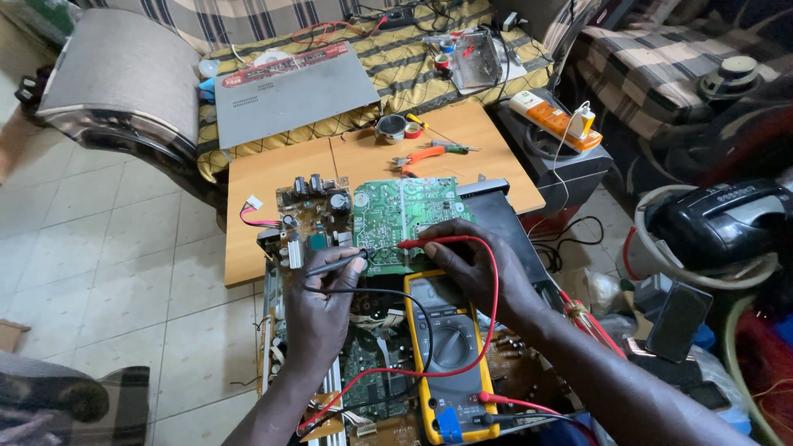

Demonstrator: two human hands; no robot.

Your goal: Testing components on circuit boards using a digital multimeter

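Probes touch green board [405,219]; left hand [318,310] grips black probe [334,264], right hand [479,268] red probe [429,243].

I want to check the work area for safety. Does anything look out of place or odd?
Yes. The green circuit board lies tilted, propped on the opened device's edge rather than flat. The grey metal cover lies on the sofa.
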